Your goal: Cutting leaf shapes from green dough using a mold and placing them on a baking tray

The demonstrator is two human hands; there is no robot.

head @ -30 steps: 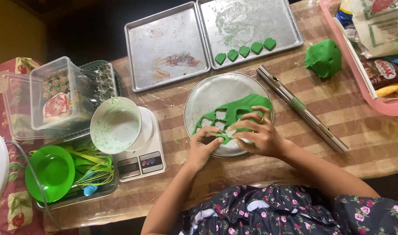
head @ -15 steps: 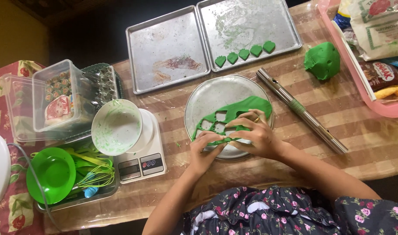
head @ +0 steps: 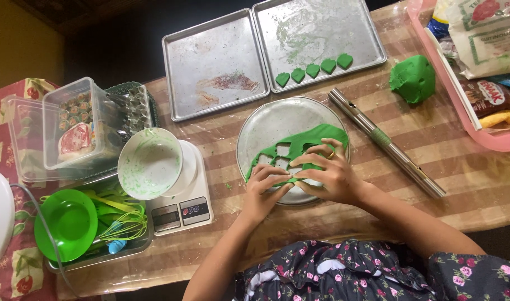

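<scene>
On the round metal plate (head: pixel 266 125), the near edge of the green dough sheet (head: pixel 316 139) is pinched by the left hand (head: pixel 264 187) and the right hand (head: pixel 327 173), fingers closed narrowly on it. The sheet runs away from them, up and rightward across the plate.

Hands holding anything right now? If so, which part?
Both the left hand and the right hand pinch the near edge of the rolled green dough sheet, with its cut-out holes, on the round metal plate.

Bare forearms extend from a dark garment printed with small pink flowers. A ring (head: pixel 332 155) circles one finger of the right hand (head: pixel 327 175).
</scene>
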